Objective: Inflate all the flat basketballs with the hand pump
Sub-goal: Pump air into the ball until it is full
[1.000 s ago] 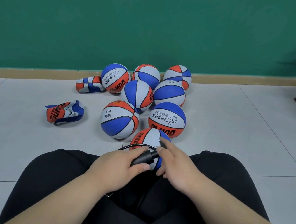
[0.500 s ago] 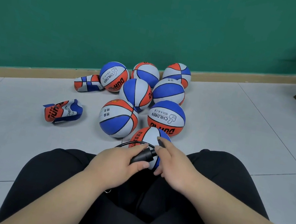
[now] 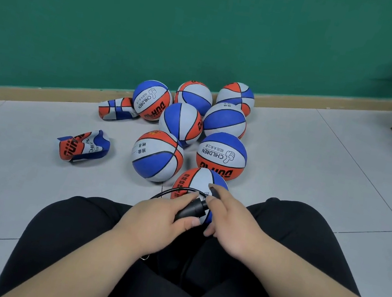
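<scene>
- Left hand (image 3: 152, 221) curls round black pump (image 3: 191, 209).
- Right hand (image 3: 229, 220) touches near ball (image 3: 195, 179), floor's near edge; I can't tell if it pinches anything.
- Flat ball (image 3: 82, 145) left of pile; second flat ball (image 3: 116, 110) at floor's wall edge.

Both bare forearms reach forward from the bottom edge and converge at the middle. The left forearm (image 3: 83, 266) comes in from the lower left. The left grip (image 3: 160, 222) lies back up, with its fingers curled over a black pump (image 3: 191, 209) and its thumb pressed against the pump's near side. The right forearm (image 3: 308, 292) slants in from the lower right. The right grip (image 3: 232, 221) meets the pump's front end with loosely bent fingers, the forefinger stretched ahead. Whether it pinches anything is hidden.
</scene>
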